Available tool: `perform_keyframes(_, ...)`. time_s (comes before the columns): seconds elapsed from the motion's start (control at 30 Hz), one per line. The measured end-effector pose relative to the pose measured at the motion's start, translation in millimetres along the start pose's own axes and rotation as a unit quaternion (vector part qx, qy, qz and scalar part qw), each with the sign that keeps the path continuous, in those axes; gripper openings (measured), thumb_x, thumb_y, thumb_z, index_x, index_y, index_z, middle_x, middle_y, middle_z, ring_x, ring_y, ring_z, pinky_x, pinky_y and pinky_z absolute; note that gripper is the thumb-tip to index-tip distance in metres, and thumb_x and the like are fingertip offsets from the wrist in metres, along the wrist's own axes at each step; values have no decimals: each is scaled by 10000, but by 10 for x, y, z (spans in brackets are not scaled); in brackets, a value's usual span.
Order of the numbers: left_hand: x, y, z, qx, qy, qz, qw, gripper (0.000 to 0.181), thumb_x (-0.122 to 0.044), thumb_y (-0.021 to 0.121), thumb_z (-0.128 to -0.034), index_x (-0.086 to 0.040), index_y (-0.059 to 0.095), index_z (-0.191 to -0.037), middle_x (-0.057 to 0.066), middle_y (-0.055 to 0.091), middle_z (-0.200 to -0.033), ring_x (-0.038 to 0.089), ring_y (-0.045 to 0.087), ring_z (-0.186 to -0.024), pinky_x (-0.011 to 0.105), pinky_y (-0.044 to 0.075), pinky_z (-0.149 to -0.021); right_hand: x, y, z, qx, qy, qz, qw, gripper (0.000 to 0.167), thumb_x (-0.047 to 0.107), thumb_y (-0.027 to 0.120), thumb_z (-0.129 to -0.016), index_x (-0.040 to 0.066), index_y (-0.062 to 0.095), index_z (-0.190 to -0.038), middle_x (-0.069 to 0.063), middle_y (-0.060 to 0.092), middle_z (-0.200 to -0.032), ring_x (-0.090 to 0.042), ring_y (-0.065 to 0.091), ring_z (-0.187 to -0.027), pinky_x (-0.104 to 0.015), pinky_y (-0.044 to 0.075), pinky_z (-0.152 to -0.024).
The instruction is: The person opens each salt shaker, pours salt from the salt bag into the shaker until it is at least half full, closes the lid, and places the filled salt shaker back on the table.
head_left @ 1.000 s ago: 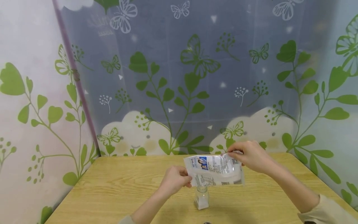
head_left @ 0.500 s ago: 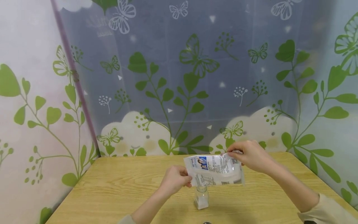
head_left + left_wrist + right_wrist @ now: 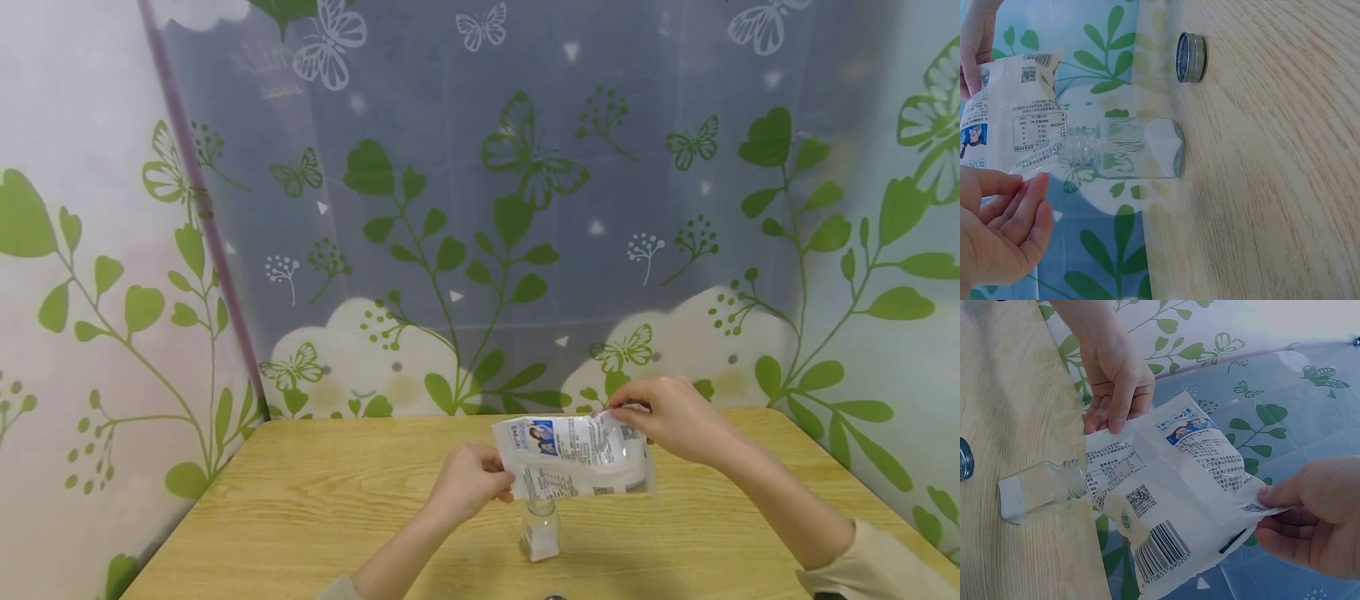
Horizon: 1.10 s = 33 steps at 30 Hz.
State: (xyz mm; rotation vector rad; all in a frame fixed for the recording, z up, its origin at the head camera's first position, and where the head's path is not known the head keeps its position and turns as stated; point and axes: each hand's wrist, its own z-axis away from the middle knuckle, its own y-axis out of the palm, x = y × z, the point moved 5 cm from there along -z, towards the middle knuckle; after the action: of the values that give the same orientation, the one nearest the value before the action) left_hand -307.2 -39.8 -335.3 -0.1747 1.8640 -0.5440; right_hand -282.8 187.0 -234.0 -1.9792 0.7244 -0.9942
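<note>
A white printed plastic bag (image 3: 577,457) is held tilted on its side above the glass jar (image 3: 541,533). My left hand (image 3: 468,482) pinches the bag's left end between thumb and fingers. With thumb and fingers, my right hand (image 3: 671,417) grips its upper right corner. In the right wrist view the bag (image 3: 1172,481) shows a barcode and a QR code, and its edge covers the mouth of the jar (image 3: 1038,490). White powder (image 3: 1163,147) lies heaped at the bottom of the upright jar, seen in the left wrist view.
A metal screw lid (image 3: 1191,57) rests on the wooden table (image 3: 315,500) beside the jar, toward the near edge. Behind the table hangs a blue curtain (image 3: 450,167) printed with leaves and butterflies, and similar patterned sheets stand at both sides.
</note>
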Motion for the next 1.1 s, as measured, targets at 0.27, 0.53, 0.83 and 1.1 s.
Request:
perform_keyframes(0.27, -10, -3, 5, -2, 34, -18, 10000, 50, 14, 652, -758, 46, 662, -721, 72, 657, -634, 158, 628, -522, 223, 465, -507, 5, 0, -2, 21, -18, -1, 10000, 105, 55, 628, -859, 37, 684, -947, -100, 670, -917, -111, 595, -678, -205, 476, -498)
perform_keyframes(0.53, -3, -3, 1, 20, 13, 47, 10000, 55, 10, 653, -760, 49, 656, -722, 77, 657, -636, 165, 631, -528, 226, 466, -507, 8, -4, -4, 11, -30, -2, 10000, 102, 53, 627, -859, 40, 684, -943, -97, 669, -915, -111, 596, -679, -204, 476, -496)
perform_keyframes(0.83, 6, -5, 9, 24, -64, 217, 9997, 56, 11, 656, -760, 56, 653, -727, 84, 656, -638, 175, 635, -535, 232, 478, -515, 10, -3, -9, 8, -50, -28, 10000, 108, 52, 626, -859, 32, 682, -949, -102, 669, -917, -107, 594, -675, -205, 477, -497)
perform_keyframes(1.1, 7, -2, 13, 50, -114, 268, 9996, 59, 16, 652, -765, 71, 647, -746, 93, 657, -662, 180, 633, -538, 264, 506, -542, 2, 6, -11, 11, -24, -56, 10000, 104, 40, 628, -853, 30, 684, -940, -106, 667, -918, -142, 612, -715, -194, 478, -498)
